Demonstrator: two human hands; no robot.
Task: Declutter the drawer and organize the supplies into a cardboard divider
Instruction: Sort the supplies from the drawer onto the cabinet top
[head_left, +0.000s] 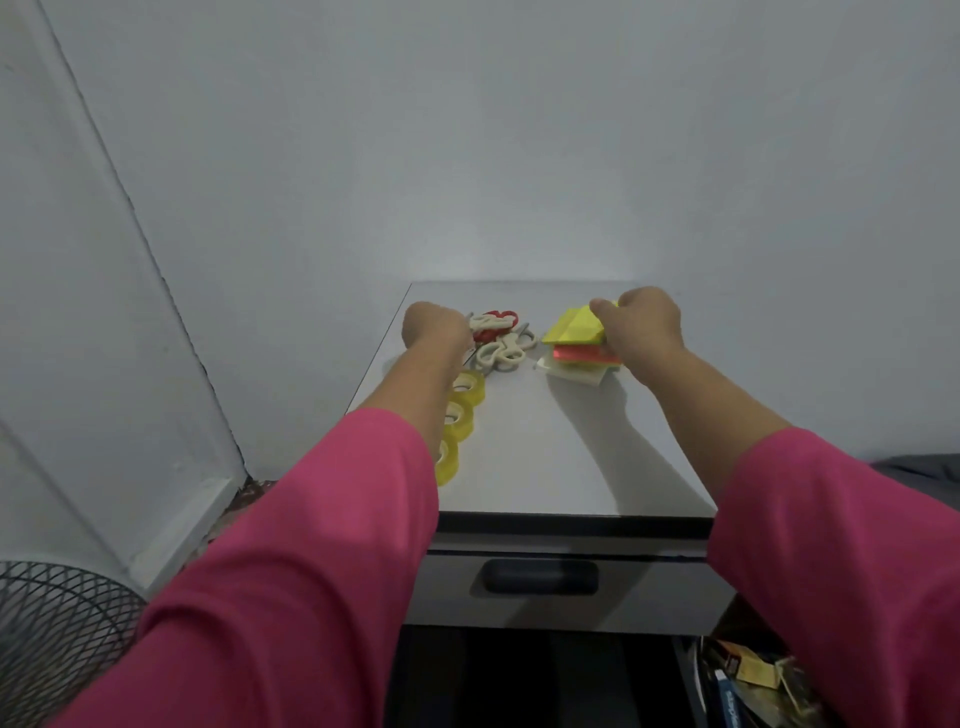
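Observation:
On the grey cabinet top (545, 452), my right hand (641, 322) pinches the top yellow sticky-note pad (571, 327) of a stack with pink and white pads under it. My left hand (434, 327) is curled at the handles of a pile of white and red scissors (501, 338); I cannot tell whether it holds a pair. Three yellow tape rolls (460, 415) lie in a row beside my left forearm. The drawer (566, 587) below, with its dark handle, is shut. No cardboard divider is in view.
The cabinet stands against a pale wall. A black mesh bin (57, 639) is at the lower left. An open lower compartment at the bottom right holds several cluttered items (753, 675). A dark cloth (924, 470) lies to the right.

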